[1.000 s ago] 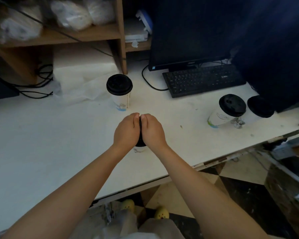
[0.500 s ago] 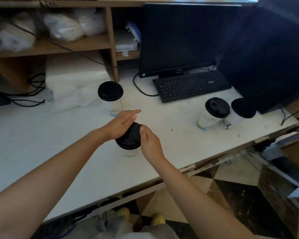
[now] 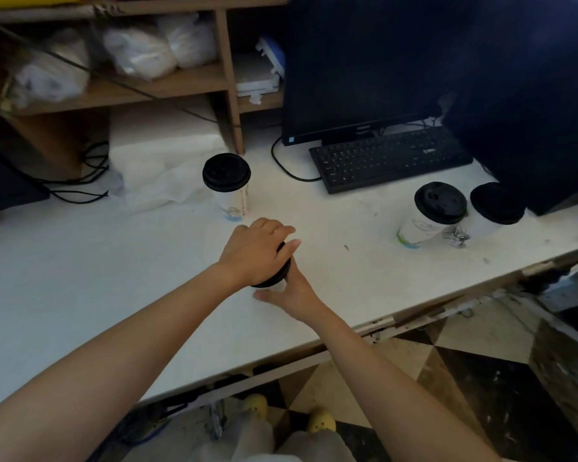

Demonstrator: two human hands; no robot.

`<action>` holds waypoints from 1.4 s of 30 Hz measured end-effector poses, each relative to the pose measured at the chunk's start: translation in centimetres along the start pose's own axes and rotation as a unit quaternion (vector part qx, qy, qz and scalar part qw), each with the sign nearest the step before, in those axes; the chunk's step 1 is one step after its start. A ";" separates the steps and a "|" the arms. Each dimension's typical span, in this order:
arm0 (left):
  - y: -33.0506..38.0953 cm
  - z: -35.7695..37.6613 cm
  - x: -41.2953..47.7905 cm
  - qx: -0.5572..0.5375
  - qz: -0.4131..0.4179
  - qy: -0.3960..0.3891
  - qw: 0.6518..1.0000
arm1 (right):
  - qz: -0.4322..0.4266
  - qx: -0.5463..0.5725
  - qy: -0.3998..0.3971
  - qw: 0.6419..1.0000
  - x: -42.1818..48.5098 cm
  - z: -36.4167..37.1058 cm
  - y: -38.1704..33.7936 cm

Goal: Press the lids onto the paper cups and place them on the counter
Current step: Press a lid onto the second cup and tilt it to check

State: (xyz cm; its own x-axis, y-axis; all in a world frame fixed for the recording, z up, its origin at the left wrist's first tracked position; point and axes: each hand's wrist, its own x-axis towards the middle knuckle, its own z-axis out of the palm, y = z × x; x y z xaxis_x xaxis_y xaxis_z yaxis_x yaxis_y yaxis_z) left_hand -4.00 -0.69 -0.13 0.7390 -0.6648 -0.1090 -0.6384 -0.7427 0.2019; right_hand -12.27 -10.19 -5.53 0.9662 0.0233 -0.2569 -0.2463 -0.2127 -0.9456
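Near the front edge of the worktop [image 3: 80,261], about midway along it, a cup [image 3: 278,286] stands upright under both hands. The left hand [image 3: 254,251] lies palm-down on the lid [image 3: 274,276], fingers curled over its far rim, so the lid sits directly below the palm and the press would go straight down the cup's upright axis. The right hand [image 3: 292,293] wraps the cup's wall from the front-right side, below the lid, thumb stretched left along the base (most of the cup is hidden by the two hands). Whether the lid is fully seated cannot be told. Three lidded cups already stand on the worktop: one [image 3: 229,188] just behind the hands, two more [image 3: 431,213] [image 3: 491,208] touching each other toward the right edge, by the keyboard [image 3: 391,158].
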 end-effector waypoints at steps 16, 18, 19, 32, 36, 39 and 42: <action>0.2 -0.3 -0.6 0.108 -0.009 0.003 0.994 | -0.015 0.026 0.035 0.999 1.4 0.6 1.8; 1.0 0.1 -1.0 0.087 -0.084 0.046 0.992 | -0.037 0.056 0.092 0.993 1.3 1.6 1.9; 1.5 0.3 -1.2 0.046 -0.130 0.055 0.989 | -0.049 0.075 0.112 0.990 1.4 2.1 2.0; -0.3 -0.3 -1.9 -0.131 0.024 0.048 0.990 | -0.032 -0.017 -0.060 0.998 1.0 -1.0 1.5; 0.1 -0.1 -1.0 -0.081 -0.122 0.103 0.984 | -0.033 -0.017 0.077 0.996 1.2 1.6 2.1; 1.1 0.5 -0.8 -0.066 -0.248 0.068 0.964 | -0.039 -0.030 0.153 0.987 0.5 4.3 2.9; 1.6 1.0 -0.9 -0.030 -0.231 0.086 0.969 | -0.052 -0.038 0.122 0.990 0.4 3.5 2.8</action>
State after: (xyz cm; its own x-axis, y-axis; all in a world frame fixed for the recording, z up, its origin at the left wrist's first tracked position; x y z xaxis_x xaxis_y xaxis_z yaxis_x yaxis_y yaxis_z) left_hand -5.87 -1.34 -0.67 0.9713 -0.2347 -0.0377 -0.2205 -0.9488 0.2262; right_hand -12.86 -7.40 -8.96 0.9780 -0.1858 -0.0948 -0.1476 -0.2948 -0.9441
